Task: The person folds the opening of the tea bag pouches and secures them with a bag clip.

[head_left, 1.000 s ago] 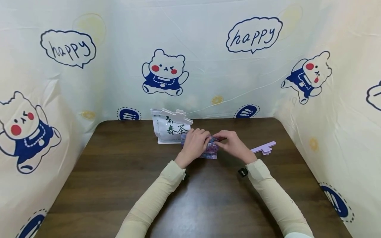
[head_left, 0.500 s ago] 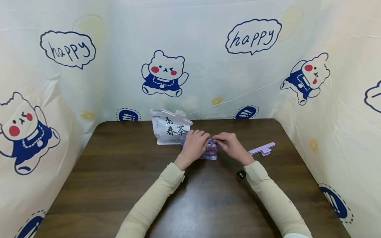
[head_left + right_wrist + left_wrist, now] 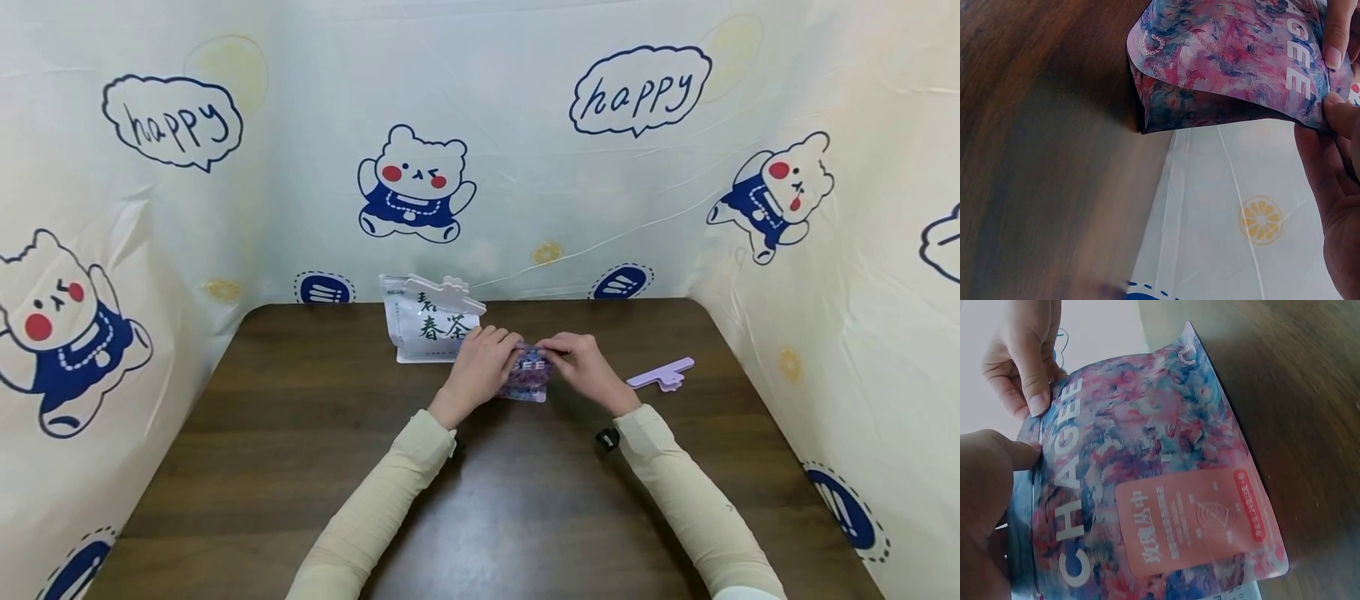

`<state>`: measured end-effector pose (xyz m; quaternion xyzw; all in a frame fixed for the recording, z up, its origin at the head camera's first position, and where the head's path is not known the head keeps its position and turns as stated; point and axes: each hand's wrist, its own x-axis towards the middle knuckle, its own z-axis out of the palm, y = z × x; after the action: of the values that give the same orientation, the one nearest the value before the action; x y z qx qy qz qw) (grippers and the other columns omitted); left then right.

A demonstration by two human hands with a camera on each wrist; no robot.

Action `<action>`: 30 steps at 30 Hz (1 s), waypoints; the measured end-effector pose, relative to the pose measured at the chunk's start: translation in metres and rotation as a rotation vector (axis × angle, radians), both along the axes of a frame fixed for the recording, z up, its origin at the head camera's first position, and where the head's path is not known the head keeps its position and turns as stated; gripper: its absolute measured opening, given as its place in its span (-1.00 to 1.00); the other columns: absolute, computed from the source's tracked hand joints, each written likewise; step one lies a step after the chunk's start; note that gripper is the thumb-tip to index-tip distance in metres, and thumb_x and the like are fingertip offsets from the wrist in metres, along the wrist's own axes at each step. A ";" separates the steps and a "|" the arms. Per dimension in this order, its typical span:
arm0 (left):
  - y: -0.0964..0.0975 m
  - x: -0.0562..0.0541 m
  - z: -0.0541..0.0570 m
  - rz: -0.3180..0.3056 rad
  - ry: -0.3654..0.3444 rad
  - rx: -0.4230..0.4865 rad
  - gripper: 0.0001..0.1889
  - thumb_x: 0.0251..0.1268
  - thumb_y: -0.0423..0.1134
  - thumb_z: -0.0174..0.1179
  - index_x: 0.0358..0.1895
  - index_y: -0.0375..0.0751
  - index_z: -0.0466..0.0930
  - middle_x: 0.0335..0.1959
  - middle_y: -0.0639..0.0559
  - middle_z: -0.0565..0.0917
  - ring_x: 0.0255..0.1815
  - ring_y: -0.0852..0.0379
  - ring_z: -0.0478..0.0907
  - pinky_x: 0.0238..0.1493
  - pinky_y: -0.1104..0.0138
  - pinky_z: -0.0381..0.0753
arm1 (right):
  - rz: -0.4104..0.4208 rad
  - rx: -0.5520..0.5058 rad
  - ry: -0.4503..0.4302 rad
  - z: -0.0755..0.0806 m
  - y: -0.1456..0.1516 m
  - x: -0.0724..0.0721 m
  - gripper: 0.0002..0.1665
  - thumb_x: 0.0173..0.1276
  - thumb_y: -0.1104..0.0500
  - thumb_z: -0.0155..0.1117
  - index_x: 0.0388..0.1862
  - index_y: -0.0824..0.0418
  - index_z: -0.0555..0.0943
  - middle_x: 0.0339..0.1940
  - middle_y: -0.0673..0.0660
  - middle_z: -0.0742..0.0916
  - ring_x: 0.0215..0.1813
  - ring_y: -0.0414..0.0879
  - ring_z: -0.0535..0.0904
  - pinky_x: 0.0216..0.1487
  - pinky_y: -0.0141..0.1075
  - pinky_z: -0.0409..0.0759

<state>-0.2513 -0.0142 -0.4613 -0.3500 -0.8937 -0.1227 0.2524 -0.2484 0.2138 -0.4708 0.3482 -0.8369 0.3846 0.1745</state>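
A colourful pink, blue and purple CHAGEE pouch [image 3: 528, 379] stands upright on the table, its top seal level with both hands. My left hand [image 3: 480, 362] pinches the top strip; in the left wrist view the left thumb [image 3: 1022, 455] lies at the seal line. At the top right corner my right hand [image 3: 588, 372] pinches the same edge between thumb and fingers, as the right wrist view shows with the right hand [image 3: 1338, 206] at the pouch [image 3: 1229, 50]. The left hand covers the pouch's left part in the head view.
A white tea pouch [image 3: 420, 329] with a pale clip [image 3: 447, 293] across its top stands behind the left hand. To the right of the right hand, a lilac bag clip [image 3: 662, 375] lies on the dark wooden table [image 3: 300, 450]. A printed curtain [image 3: 510, 208] encloses the table.
My left hand has slid slightly left along the pouch's top and now covers its left corner. The right thumb has shifted a little, still at the right corner. The pouch stays in place.
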 end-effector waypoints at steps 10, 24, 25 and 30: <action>-0.016 0.002 0.000 0.030 -0.011 -0.015 -0.81 0.51 -0.10 0.18 -0.07 -0.12 0.66 -0.19 0.01 0.72 -0.16 0.03 0.60 -0.06 0.17 0.49 | -0.014 -0.017 -0.011 -0.001 -0.001 0.002 -0.79 0.34 0.43 0.35 -0.10 0.27 0.79 -0.23 0.13 0.81 -0.20 -0.08 0.75 -0.16 -0.18 0.73; -0.017 0.002 -0.005 0.047 0.024 -0.005 -0.79 0.53 -0.09 0.15 -0.07 -0.12 0.66 -0.18 0.01 0.72 -0.11 0.01 0.62 0.00 0.13 0.52 | -0.023 -0.030 -0.005 -0.003 -0.001 0.002 -0.78 0.33 0.46 0.36 -0.11 0.28 0.79 -0.23 0.16 0.81 -0.20 -0.06 0.75 -0.16 -0.21 0.73; -0.017 0.002 -0.005 0.049 0.030 0.001 -0.80 0.53 -0.09 0.16 -0.08 -0.12 0.66 -0.18 0.01 0.72 -0.11 0.01 0.62 -0.01 0.13 0.52 | -0.024 -0.033 -0.005 -0.003 -0.001 0.002 -0.78 0.33 0.46 0.36 -0.11 0.28 0.79 -0.22 0.16 0.81 -0.19 -0.06 0.75 -0.16 -0.20 0.73; -0.018 0.003 -0.007 0.052 0.043 0.019 -0.81 0.51 -0.10 0.19 -0.10 -0.12 0.67 -0.20 0.01 0.72 -0.13 0.00 0.62 -0.06 0.13 0.51 | -0.031 -0.039 -0.006 -0.005 -0.002 0.003 -0.77 0.31 0.45 0.38 -0.10 0.28 0.79 -0.20 0.15 0.81 -0.18 -0.06 0.75 -0.14 -0.18 0.73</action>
<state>-0.2487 -0.0319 -0.4684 -0.3269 -0.8956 -0.1169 0.2781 -0.2450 0.2115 -0.4753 0.3305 -0.8351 0.3992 0.1846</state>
